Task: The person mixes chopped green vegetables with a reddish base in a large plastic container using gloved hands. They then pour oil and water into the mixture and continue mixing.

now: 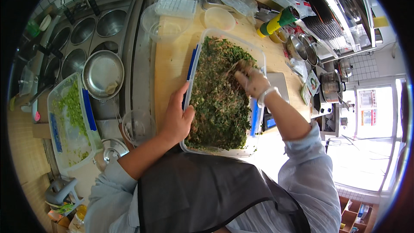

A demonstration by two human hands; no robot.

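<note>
A large clear plastic container with blue side clips lies lengthwise before me. Chopped green leaves mixed with pinkish-brown ground meat nearly fill it. My left hand grips its left wall, the thumb at the rim and the fingers along the outside. In the upper right part of the mixture is my right hand, in a thin clear glove gathered at the wrist. Its fingers are blurred and partly hidden by the filling, so their grip is unclear. Bits of green stick to the container's right edge.
Left of the wooden worktop stand a steel unit with round wells, a strainer and a tub of chopped greens. A clear bowl, a green-yellow bottle and a scale surround the container.
</note>
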